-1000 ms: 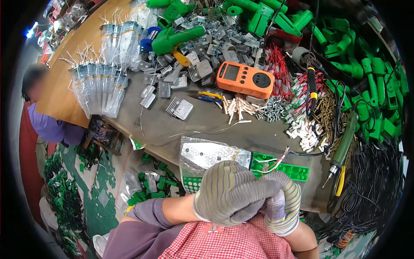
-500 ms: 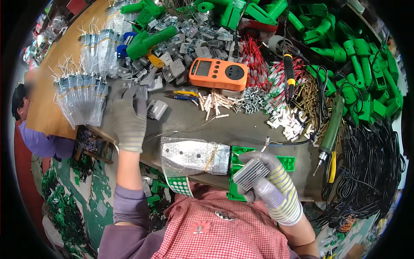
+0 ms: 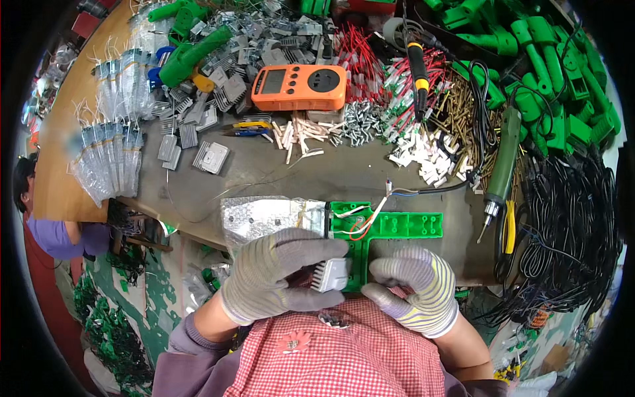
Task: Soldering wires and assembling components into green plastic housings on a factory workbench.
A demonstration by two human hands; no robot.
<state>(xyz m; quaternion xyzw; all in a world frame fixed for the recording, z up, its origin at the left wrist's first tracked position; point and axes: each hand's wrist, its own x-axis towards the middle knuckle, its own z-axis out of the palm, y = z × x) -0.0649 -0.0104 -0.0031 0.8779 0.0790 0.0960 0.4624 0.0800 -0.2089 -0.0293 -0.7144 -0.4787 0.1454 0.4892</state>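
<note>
At the frame's lower centre, the left hand [image 3: 268,272] grasps a finned metal block [image 3: 333,274], seemingly being positioned beside the green housing [image 3: 403,225], while the right hand [image 3: 423,292] has fingers loosely curled, empty; moving on calls for sparing the wires [image 3: 374,216].

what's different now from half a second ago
The left hand has come back from the metal pieces toward the body and now holds a finned block. The right hand has let go of the block it held. The green housing and orange meter stayed put on the table.
</note>
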